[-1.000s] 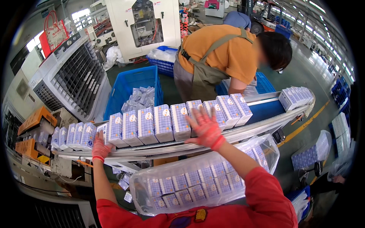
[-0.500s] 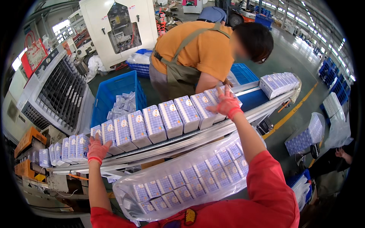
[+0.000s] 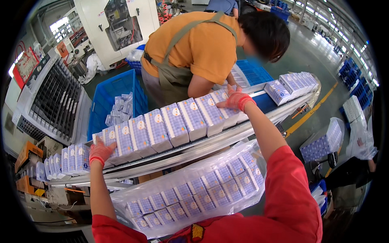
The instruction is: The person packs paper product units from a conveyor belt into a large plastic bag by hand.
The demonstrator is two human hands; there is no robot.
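A long row of white-and-blue checked packs (image 3: 174,123), probably tissue packs, stands upright on a narrow conveyor (image 3: 192,152) in front of me. My left hand (image 3: 102,153), in a thin reddish glove, is round a pack toward the row's left, thumb apart from the fingers. My right hand (image 3: 236,99), gloved alike, curls over packs near the row's right end, its thumb pointing left. Several packs stand between my hands. Nearer to me, a clear plastic bag (image 3: 146,188) holds two rows of similar packs.
Across the conveyor a co-worker (image 3: 190,48) in orange leans over a blue crate (image 3: 253,73). A blue bin (image 3: 139,97) holds small packets. More packs (image 3: 277,92) stand on the belt's right end. An air cooler (image 3: 52,97) stands at left; a bagged bundle (image 3: 324,139) lies at right.
My right hand's spread fingers have come down and curled over the packs. At the belt's right end, some packs now stand apart from their block, farther left. The whole view has shifted slightly.
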